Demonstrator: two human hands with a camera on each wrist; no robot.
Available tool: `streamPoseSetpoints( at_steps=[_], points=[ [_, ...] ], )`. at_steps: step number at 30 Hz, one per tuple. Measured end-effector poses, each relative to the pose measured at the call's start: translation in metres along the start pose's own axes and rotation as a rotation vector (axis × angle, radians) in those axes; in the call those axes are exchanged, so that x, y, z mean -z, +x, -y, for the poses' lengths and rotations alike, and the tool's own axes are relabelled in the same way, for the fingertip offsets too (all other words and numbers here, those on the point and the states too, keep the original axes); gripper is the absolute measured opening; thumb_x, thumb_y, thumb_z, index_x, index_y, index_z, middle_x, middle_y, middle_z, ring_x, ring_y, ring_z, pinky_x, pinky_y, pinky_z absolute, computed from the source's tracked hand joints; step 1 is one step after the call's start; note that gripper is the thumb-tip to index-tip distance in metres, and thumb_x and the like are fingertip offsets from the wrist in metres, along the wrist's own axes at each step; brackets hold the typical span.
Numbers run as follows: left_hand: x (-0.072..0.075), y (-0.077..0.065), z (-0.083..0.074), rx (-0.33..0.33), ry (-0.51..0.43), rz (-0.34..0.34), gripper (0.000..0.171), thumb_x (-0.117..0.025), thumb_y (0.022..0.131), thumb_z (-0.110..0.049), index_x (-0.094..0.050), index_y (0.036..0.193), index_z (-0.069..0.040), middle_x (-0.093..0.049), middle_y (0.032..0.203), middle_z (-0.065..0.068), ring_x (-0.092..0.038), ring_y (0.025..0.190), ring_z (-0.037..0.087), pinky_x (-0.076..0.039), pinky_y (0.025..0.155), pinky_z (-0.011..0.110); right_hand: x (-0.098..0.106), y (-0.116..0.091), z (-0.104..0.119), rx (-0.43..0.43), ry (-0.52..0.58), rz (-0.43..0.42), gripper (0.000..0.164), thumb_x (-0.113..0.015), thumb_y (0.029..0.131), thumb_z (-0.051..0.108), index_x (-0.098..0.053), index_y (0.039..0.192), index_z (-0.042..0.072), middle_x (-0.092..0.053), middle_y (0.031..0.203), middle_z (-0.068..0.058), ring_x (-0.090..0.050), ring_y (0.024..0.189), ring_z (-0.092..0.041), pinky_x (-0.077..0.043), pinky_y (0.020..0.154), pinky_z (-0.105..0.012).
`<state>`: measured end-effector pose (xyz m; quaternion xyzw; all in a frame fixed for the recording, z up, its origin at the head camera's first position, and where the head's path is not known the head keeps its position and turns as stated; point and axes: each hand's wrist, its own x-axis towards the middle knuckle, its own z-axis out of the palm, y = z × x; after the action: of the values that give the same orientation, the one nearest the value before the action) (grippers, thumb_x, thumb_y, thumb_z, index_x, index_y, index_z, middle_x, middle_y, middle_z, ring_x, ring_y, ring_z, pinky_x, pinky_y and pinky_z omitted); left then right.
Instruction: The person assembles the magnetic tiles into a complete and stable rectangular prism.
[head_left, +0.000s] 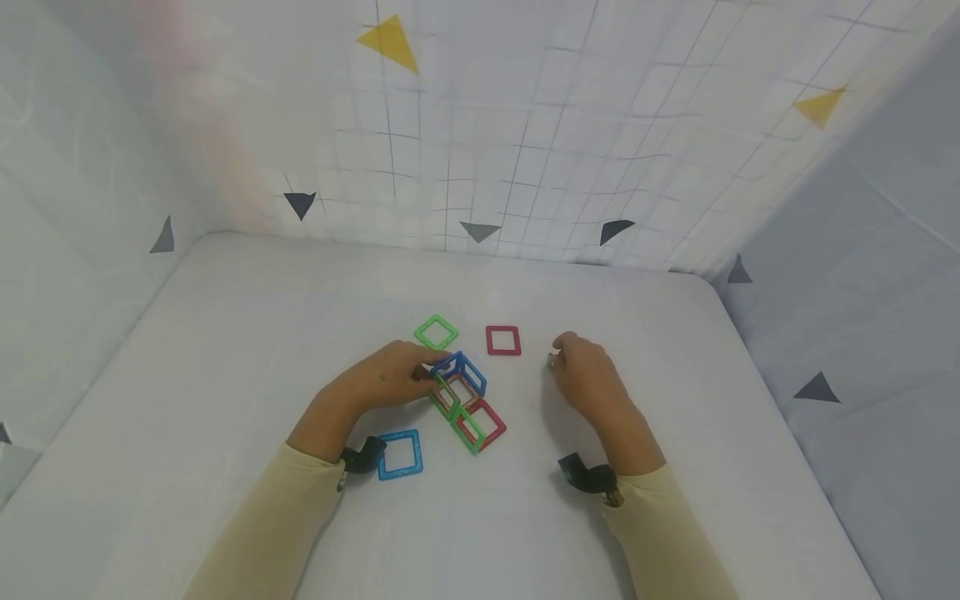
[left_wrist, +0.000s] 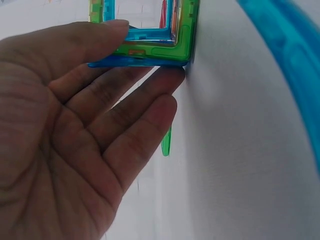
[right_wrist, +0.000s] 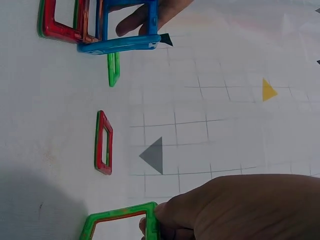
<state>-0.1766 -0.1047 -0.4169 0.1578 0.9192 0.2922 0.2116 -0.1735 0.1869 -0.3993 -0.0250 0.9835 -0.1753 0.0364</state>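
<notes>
A small structure of magnetic tiles (head_left: 484, 387) stands on the table, with blue and green open-centred squares as walls. My left hand (head_left: 386, 375) grips its left side, the thumb on the green-and-blue wall and fingertips behind it. Joined at its near side are a red tile (head_left: 494, 414) lying flat and a tilted green tile (head_left: 478, 446). To the right, apart from the structure, my right hand (head_left: 588, 379) pinches a green square tile (right_wrist: 120, 212) at one corner; the hand hides most of it in the head view.
A loose green tile (head_left: 447, 323) lies behind the structure. Right of that one is a red tile (head_left: 503, 328). Close to my left wrist is a blue tile (head_left: 401, 475). Grid-marked white cloth (head_left: 495, 150) rises behind the table, with grey side walls.
</notes>
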Motion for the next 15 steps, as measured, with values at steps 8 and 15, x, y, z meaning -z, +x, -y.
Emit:
streamPoseSetpoints(
  at_steps=[8, 15],
  points=[
    [0.0010, -0.0003, 0.0002, -0.010, 0.005, 0.001, 0.054, -0.071, 0.093, -0.026, -0.055, 0.144, -0.026, -0.066, 0.115, -0.006, -0.058, 0.097, 0.016, -0.056, 0.085, 0.029, 0.0024, -0.0005, -0.0038, 0.049, -0.003, -0.041, 0.027, -0.052, 0.100, 0.011, -0.059, 0.122, -0.002, -0.069, 0.112, -0.020, -0.064, 0.095, -0.032, -0.057, 0.087, -0.047],
    [0.0010, -0.0002, 0.0013, -0.023, 0.009, 0.003, 0.053, -0.071, 0.093, -0.026, -0.055, 0.144, -0.025, -0.066, 0.116, -0.006, -0.058, 0.097, 0.016, -0.056, 0.087, 0.030, 0.0035, -0.0027, -0.0032, 0.079, 0.029, -0.043, 0.025, -0.052, 0.099, 0.010, -0.061, 0.120, -0.001, -0.069, 0.109, -0.019, -0.064, 0.090, -0.028, -0.058, 0.081, -0.043]
  ],
)
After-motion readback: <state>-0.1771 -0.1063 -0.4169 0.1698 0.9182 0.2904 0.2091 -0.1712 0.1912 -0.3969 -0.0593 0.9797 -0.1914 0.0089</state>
